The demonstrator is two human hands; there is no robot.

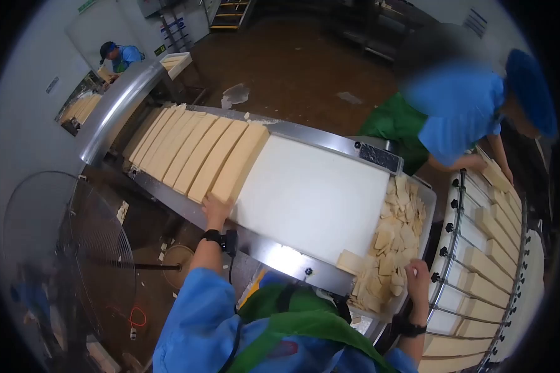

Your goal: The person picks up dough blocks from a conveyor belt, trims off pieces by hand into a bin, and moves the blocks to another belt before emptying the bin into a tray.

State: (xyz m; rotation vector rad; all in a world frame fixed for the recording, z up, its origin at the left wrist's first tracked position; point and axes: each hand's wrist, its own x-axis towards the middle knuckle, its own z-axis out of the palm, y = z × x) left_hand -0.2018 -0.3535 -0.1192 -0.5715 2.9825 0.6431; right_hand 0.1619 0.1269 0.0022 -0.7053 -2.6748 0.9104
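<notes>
Long, pale yellow stacks of what look like thin sheets lie side by side across the white conveyor belt. At the near end of the rightmost stack, my left hand has its fingers closed round the corner. My right hand is at the near right rim of a bin full of broken flat pale pieces. Its fingers are curled, and whatever they may hold is hidden. A small pale flat piece rests at the belt's near right corner.
A curved metal hood spans the belt's far left end. On the right, a co-worker in blue and green reaches over a second conveyor carrying pale blocks. Another person works behind the hood. A large fan stands at left.
</notes>
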